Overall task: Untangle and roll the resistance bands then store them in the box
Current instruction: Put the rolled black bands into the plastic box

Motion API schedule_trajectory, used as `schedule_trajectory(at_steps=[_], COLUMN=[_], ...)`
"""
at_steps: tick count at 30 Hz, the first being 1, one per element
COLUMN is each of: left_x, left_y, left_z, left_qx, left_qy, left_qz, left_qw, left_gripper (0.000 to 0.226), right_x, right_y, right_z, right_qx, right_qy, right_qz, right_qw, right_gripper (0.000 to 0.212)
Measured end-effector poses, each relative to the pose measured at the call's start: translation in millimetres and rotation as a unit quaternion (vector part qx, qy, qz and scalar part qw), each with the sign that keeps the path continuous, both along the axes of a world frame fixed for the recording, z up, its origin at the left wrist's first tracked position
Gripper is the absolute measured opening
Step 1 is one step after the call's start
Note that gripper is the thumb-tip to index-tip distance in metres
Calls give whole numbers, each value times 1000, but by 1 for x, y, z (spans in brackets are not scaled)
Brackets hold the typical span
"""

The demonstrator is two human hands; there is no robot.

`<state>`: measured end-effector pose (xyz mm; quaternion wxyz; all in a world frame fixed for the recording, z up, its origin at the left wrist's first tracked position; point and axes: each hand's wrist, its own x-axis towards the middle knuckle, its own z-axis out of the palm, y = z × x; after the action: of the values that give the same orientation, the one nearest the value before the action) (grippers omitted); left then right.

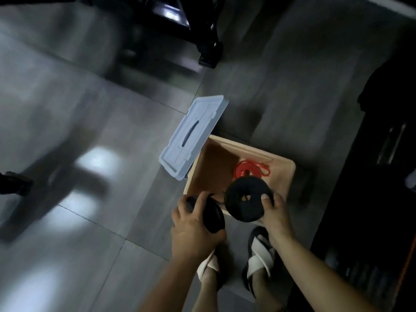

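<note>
- The open beige box (pixel 247 146) stands on the tiled floor (pixel 90 131). Its pale blue lid (pixel 193 136) lies off, just beside the box's left side.
- A red rolled band (pixel 245 171) already lies inside the box, toward its far-right part.
- The right hand (pixel 275 210) grips a black rolled band (pixel 245 199) by the rim, with the thumb curled onto the upper face. The roll is held flat-face-up over the box's near edge (partly above the interior).
- The left hand (pixel 191 224) has its fingers wrapped round a second black roll (pixel 213 217), turned on edge just outside the box's near-left corner.
- The right hand's roll is nearer the opening and already flat, so lowering it beside the red one looks simplest. The left roll would need carrying forward over the rim and tipping flat.
</note>
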<state>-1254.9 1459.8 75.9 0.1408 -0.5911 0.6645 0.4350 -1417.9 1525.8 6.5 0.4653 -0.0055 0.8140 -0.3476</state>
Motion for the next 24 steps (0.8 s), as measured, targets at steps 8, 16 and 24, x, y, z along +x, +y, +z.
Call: schedule_trajectory(at_steps=[8, 16, 24], left_x=[-17, -35, -52], left_y=[-13, -15, -21], left_z=[-129, -180, -197], left_qx=[-68, -137, -99], left_qy=[0, -64, -94], left_qz=[-28, -147, -196], left_qw=[997, 978, 971], left_gripper=[84, 86, 83], right_x=[-2, 9, -2], right_y=[-48, -80, -111], right_z=[-165, -263, -290], right_qx=[24, -31, 4], right_qy=[63, 19, 60], right_qz=[91, 113, 170], right_qw=[994, 993, 984], right_gripper=[37, 30, 32])
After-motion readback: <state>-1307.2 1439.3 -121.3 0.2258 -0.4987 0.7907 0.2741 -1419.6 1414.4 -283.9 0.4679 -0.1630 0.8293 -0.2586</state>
